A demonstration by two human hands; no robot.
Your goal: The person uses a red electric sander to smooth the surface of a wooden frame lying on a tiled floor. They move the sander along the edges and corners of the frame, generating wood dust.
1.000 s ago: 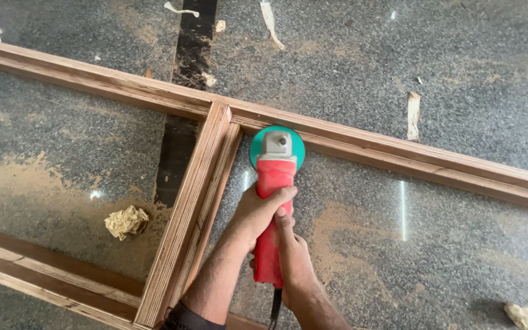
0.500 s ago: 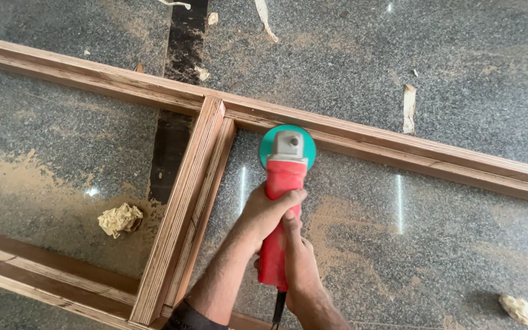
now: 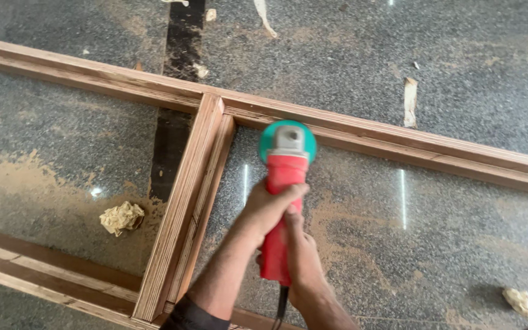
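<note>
Crumpled paper wad [image 3: 122, 217] lies well left of the fingers past the frame's upright cross piece [image 3: 186, 205], another wad [image 3: 524, 302] sits far right, paper scraps [image 3: 410, 101] lie up beyond the long rail [image 3: 398, 143] on the speckled stone floor [image 3: 447, 55], sawdust is spread around, and nothing blocks the tool. Left hand [image 3: 270, 208] has its fingers wrapped fully shut round the red angle grinder [image 3: 281, 208] mid-body, right hand [image 3: 300, 256] is closed on the rear grip just behind it, cord [image 3: 281, 308] trailing below. Grinder's long axis runs near vertical in view, its green-guarded head [image 3: 287, 140] pointing away from the person, ahead of the fingers, at the inner edge of the long rail, just right of the joint.
</note>
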